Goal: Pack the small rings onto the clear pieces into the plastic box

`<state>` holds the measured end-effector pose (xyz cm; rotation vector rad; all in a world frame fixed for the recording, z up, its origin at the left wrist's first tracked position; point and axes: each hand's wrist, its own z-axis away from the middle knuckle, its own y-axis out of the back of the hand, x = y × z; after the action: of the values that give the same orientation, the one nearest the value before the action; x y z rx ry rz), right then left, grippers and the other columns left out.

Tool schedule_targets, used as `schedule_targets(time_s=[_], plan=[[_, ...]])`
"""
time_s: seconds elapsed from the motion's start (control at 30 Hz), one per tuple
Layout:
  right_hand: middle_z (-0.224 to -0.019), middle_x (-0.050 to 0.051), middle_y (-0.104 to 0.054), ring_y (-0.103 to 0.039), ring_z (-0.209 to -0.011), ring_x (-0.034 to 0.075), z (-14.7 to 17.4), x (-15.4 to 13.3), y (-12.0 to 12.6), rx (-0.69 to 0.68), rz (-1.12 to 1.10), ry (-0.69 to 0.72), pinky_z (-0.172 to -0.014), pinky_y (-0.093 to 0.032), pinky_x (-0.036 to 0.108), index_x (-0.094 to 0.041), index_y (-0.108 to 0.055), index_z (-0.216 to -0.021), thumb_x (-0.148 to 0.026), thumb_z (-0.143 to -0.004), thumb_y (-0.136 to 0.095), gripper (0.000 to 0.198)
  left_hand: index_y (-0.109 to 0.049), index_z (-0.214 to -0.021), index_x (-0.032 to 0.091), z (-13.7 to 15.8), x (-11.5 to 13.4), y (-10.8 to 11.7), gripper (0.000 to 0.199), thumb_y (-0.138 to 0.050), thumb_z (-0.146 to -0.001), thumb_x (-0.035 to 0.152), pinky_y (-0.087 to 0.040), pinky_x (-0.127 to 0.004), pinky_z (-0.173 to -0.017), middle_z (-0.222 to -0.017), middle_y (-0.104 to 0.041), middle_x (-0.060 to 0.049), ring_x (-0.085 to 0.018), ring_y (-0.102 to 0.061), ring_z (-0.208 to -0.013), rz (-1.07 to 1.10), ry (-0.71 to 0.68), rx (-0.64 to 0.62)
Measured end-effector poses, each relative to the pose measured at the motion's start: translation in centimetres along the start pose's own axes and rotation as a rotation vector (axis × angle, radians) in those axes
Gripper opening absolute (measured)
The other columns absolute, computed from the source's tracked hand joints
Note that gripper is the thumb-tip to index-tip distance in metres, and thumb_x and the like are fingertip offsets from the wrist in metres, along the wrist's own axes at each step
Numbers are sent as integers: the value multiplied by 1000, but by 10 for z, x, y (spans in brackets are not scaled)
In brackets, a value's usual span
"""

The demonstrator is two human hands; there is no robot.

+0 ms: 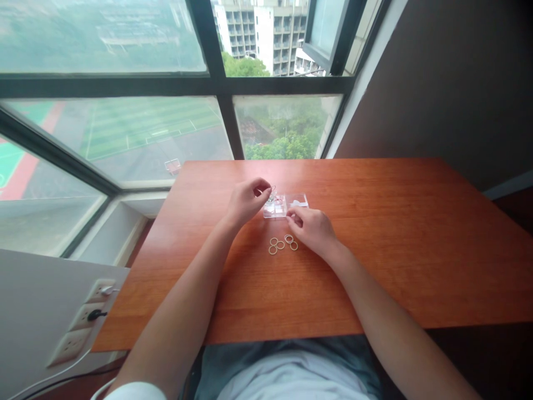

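Observation:
My left hand (249, 199) is closed in a pinch at the back left of a small clear plastic box (275, 214). A thin reddish band (273, 189) shows at its fingertips. The box has compartments with small coloured bands inside, and its see-through lid (303, 199) lies open to the right. My right hand (311, 225) is closed, thumb and finger at the front edge of the box where the lid joins. Just in front of the box, several cream-coloured rings (280, 245) lie flat in a loose cluster, some touching.
The reddish-brown wooden table (395, 239) runs wide to the right. Large windows (158, 130) stand behind it and to its left. Wall sockets (85, 319) with plugs and cables sit beside the table's left edge. A dark wall (416, 83) rises at the right.

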<state>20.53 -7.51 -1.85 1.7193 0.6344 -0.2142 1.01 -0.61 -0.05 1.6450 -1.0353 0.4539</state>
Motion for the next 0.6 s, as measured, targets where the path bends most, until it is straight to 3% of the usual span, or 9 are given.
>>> schedule_targets(time_s=[0.6], plan=[[-74,-1,-70,-62,-68,16,-1,1,0,-36,15,-13,-60,-34,26,-25,-68,-90,-26,-85,-57,12,-68,-95,18,2,-1,-9,17,-60,-83,28,-50,-25,-65,-84,-72,-3,-13,-64,-70,-16,15,-42]])
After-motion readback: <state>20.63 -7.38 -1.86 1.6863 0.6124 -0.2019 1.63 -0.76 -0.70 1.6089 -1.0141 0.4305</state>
